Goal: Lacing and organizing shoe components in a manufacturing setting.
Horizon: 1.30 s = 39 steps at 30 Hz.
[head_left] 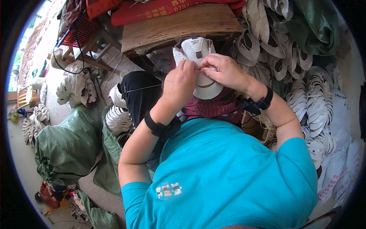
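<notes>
Meeting at their fingertips, the person's left hand (pixel 181 80) and right hand (pixel 223 70) are over a white shoe upper (pixel 207 92), which lies on the dark red striped cloth (pixel 207 105) of the lap, just before the wooden table (pixel 179 28). The left fingers are curled together; whether they clamp the upper or only the thread cannot be told. The right thumb and forefinger are pressed together, but what is between them is too small to see.

As for progress, this piece already has its basic shape, with the tongue standing and the toe part rounded. The handwork on it seems unfinished, because a pale thread (pixel 143 89) stretches from beside the left wrist, toward the left. How many stitches are made, or how many remain, the hands hide. Bundles of white shoe parts (pixel 320 103) lie at the right; whether these are finished or waiting, one cannot tell.
</notes>
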Tool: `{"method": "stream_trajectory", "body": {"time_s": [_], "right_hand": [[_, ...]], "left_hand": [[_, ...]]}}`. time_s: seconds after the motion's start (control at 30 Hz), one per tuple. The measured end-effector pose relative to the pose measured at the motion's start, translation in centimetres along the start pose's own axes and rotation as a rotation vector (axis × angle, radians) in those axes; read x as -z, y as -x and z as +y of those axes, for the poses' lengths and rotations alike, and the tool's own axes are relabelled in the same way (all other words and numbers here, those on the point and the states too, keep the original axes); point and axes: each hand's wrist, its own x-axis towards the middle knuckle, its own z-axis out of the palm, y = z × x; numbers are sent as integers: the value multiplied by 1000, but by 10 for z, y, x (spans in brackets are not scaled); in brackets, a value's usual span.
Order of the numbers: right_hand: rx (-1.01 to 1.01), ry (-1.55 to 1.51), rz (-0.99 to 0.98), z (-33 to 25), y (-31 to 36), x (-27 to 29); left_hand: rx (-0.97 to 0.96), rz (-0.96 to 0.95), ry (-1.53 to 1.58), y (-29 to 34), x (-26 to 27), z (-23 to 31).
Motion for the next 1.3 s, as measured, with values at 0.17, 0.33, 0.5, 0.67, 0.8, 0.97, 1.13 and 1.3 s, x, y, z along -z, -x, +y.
{"method": "stream_trajectory", "body": {"time_s": [0.17,0.33,0.5,0.67,0.8,0.97,1.13,1.3], "right_hand": [[-34,-22,6,-3,3,-1],[-219,-188,44,3,18,1],[-273,-350,-57,14,16,-2],[-115,135,-40,52,44,21],[-73,591,-87,95,78,40],[-1019,-358,-42,152,99,42],[-952,-1462,855,223,167,65],[-1041,-1449,1276,324,311,141]], "left_hand": [[-36,176,-311,9,36,-32],[477,750,402,86,123,-165],[521,1021,1485,301,257,-291],[622,1185,1386,221,216,-255],[628,640,1072,85,138,-126],[388,324,910,23,28,-45],[651,-20,912,22,-8,-17],[460,-67,619,23,-14,-19]]}}
